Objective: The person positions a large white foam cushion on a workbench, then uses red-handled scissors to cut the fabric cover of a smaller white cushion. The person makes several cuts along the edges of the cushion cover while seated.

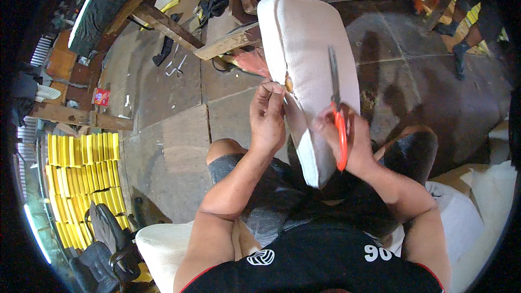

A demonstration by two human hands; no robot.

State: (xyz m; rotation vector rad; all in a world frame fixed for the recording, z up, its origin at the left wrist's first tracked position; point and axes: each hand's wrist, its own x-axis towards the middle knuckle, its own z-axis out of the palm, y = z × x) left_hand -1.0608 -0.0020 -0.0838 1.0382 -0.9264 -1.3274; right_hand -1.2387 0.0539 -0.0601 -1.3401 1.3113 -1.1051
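A long cushion (312, 38) in off-white fabric stands across my lap, tilted away from me. Along its left side runs a seam with a gap, where a bit of yellowish filling (288, 84) shows. My left hand (267, 119) pinches the fabric edge at that gap, thumb against the bent fingers. In my right hand (358, 138) is a pair of scissors (341, 135) with orange handles, its dark blades pointing away from me over the cushion's face. The right fingers are blurred, and whether they also hold a thread cannot be made out.
Wooden frame pieces (228, 42) lie beyond the cushion. Loose wire-like scissors (176, 66) rest on the floor (168, 152). Stacked yellow pieces (84, 163) and a dark chair (100, 255) are at the left. Another person's legs (461, 49) show at the far right.
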